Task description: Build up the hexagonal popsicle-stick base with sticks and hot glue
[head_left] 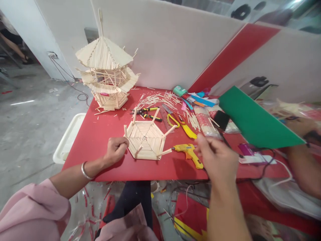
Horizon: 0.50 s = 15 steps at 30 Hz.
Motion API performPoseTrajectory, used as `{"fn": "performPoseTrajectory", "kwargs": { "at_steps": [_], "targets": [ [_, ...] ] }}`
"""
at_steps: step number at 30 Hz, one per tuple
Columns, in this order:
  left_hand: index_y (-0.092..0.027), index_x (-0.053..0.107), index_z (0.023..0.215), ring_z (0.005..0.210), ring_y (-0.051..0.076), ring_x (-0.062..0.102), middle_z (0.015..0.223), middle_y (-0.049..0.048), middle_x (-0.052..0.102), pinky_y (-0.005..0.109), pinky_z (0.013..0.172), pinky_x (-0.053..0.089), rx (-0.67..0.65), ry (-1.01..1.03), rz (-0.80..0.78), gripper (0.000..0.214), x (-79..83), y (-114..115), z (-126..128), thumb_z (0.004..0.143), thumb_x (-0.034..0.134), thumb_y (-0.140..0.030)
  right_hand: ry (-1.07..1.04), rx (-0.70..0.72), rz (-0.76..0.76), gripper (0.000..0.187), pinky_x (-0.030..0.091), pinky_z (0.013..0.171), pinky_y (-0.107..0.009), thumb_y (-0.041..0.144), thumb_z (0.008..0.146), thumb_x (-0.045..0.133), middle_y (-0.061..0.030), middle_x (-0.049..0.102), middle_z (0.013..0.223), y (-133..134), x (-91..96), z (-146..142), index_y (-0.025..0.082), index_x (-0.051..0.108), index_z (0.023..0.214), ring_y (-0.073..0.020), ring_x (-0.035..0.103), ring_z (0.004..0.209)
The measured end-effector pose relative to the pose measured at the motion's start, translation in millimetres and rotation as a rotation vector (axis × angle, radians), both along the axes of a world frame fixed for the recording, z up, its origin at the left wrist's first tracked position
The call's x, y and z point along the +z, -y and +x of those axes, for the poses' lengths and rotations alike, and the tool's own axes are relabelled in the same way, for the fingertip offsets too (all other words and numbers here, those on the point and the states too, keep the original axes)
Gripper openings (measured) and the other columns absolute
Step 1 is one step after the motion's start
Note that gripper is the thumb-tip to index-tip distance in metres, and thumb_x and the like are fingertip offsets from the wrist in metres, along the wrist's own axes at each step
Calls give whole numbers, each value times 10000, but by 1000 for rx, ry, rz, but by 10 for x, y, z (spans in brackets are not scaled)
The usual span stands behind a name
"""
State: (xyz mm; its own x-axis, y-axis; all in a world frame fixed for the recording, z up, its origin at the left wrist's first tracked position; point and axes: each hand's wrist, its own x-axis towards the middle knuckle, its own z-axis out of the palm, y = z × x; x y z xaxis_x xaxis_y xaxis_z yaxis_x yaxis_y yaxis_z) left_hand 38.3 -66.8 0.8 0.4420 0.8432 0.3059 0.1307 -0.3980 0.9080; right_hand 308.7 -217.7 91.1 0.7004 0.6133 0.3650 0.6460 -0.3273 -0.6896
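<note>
A polygonal base of pale wooden sticks lies flat on the red table, with short stick posts rising or leaning at its corners. My left hand is closed in a fist at the left edge of this base; whether its fingers grip anything is hidden. Over the right part of the table, my right hand is raised with thumb and fingers pinched together. Anything in that pinch is too small or blurred to make out. Beside it, a yellow glue gun rests on its side, nozzle toward the base.
Behind stands a stick pagoda. Pliers, yellow-handled scissors, loose sticks and stick packs lie around the base. At right, a green board leans near another person's arm. Cables hang below the table.
</note>
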Motion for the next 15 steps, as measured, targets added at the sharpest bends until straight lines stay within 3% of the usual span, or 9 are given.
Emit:
{"fn": "performPoseTrajectory", "kwargs": {
  "at_steps": [3, 6, 9, 12, 15],
  "targets": [
    [-192, 623, 544, 438, 108, 466, 470, -5, 552, 236, 473, 326, 149, 120, 38, 180, 19, -79, -28, 642, 478, -236, -271, -18, 42, 566, 454, 484, -261, 714, 825, 656, -31, 639, 520, 334, -474, -265, 171, 718, 680, -159, 572, 465],
    [-199, 631, 581, 397, 88, 339, 414, -48, 406, 219, 421, 246, 353, 296, -117, 149, -11, -235, 26, 625, 490, -220, -400, -27, 19, 596, 469, 466, -263, 730, 802, 665, -56, 688, 565, 466, -836, -471, 145, 780, 821, -178, 610, 484],
    [-204, 606, 646, 389, 82, 293, 426, -75, 350, 207, 396, 218, 422, 423, -293, 112, -53, -410, 125, 613, 500, -223, -407, 24, -15, 626, 534, 523, -285, 717, 826, 629, -91, 747, 655, 483, -986, -553, 128, 804, 950, -210, 678, 554],
    [-207, 603, 753, 379, 89, 333, 458, -81, 404, 208, 385, 243, 421, 359, -405, 167, -88, -555, 196, 621, 504, -231, -299, 49, 3, 607, 594, 656, -320, 672, 876, 581, -133, 791, 772, 467, -1035, -525, 123, 808, 999, -244, 747, 676],
    [-201, 590, 765, 381, 87, 350, 474, -76, 439, 208, 395, 266, 446, 253, -411, 164, -132, -657, 213, 644, 490, -248, -137, 67, 30, 553, 604, 776, -342, 614, 927, 555, -158, 812, 881, 461, -1117, -486, 130, 809, 1009, -256, 775, 764]
  ]
}}
